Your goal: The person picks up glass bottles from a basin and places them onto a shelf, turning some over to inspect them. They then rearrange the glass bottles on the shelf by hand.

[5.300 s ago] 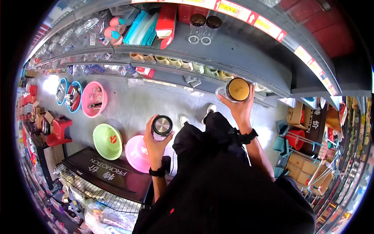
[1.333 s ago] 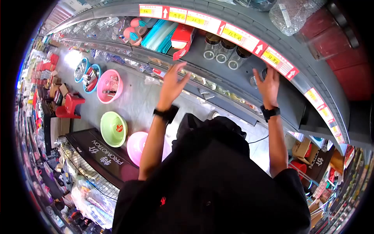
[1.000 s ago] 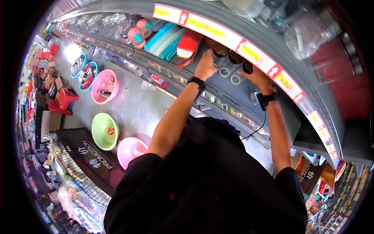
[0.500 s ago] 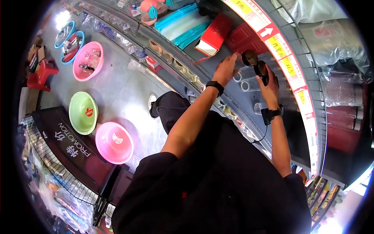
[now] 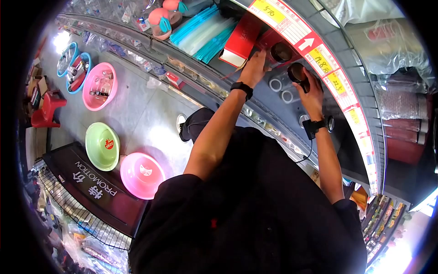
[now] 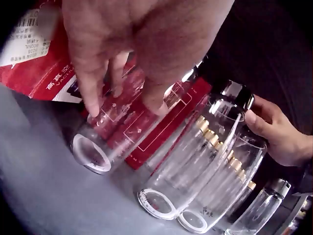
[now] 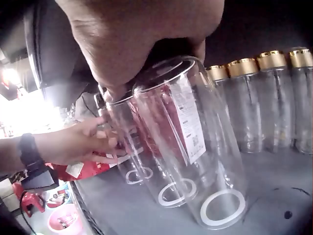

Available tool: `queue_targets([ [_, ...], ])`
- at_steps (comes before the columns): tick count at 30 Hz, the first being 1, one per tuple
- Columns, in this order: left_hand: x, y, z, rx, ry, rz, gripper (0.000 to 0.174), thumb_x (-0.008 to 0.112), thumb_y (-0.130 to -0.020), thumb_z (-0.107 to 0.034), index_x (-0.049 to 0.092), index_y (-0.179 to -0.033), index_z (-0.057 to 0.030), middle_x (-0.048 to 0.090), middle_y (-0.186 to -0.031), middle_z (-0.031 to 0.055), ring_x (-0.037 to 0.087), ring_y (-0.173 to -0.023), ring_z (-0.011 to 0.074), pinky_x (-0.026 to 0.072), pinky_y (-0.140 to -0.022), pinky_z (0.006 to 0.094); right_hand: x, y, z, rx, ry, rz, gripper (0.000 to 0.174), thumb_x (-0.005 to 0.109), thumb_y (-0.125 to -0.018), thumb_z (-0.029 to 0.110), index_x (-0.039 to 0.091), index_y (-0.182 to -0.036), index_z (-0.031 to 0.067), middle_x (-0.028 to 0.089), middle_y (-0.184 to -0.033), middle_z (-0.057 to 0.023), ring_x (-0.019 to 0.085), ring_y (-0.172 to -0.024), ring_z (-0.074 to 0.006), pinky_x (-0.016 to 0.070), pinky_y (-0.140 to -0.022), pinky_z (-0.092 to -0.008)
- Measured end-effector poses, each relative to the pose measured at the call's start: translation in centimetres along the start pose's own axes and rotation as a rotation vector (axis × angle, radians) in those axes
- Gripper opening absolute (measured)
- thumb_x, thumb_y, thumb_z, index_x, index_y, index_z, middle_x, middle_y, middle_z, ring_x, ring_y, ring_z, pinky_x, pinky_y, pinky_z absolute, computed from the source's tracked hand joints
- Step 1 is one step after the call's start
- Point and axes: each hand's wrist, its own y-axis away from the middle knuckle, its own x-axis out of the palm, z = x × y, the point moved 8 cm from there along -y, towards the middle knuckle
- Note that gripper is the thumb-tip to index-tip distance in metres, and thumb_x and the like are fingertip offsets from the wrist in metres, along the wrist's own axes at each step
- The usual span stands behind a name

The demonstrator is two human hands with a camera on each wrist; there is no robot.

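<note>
In the head view my left hand [image 5: 253,72] reaches onto the shelf, at a clear glass jar with a dark lid [image 5: 281,52]. The left wrist view shows its fingers curled round the side of that jar [image 6: 93,149], which stands beside a red box. My right hand [image 5: 312,97] grips another dark lid [image 5: 296,72] from above; in the right wrist view this hand [image 7: 146,39] covers the tops of two upright glass jars, the nearer one [image 7: 215,161] bearing a white label. Their bases rest on the grey shelf [image 7: 274,196].
A red box [image 5: 242,39] and blue-and-white packages [image 5: 203,34] lie left of the jars. Gold-capped bottles [image 7: 243,68] line the back of the shelf. Price labels [image 5: 315,55] run along a shelf edge overhead. Pink [image 5: 142,176] and green basins [image 5: 102,146] stand on the floor.
Earlier each hand held a jar above the floor; both now reach into the shelf. Since half a second ago, the left jar's lid has come apart from the lid at my right hand.
</note>
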Motion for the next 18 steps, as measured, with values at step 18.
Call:
queue_targets([
  [18, -0.4, 0.4, -0.3, -0.108, -0.071, -0.064, 0.075, 0.081, -0.078, -0.008, 0.041, -0.14, -0.0011, 0.055, -0.132, 0.024, 0.058, -0.115, 0.046, 0.0516, -0.092, 0.0491, 1.4, -0.2, -3.4, 0.192, -0.465, 0.313, 0.092, 0.079, -0.079, 0.06, 0.047, -0.145, 0.0036, 0.056, -0.14, -0.0193, 0.054, -0.13, -0.0332, 0.0437, -0.107, -0.0429],
])
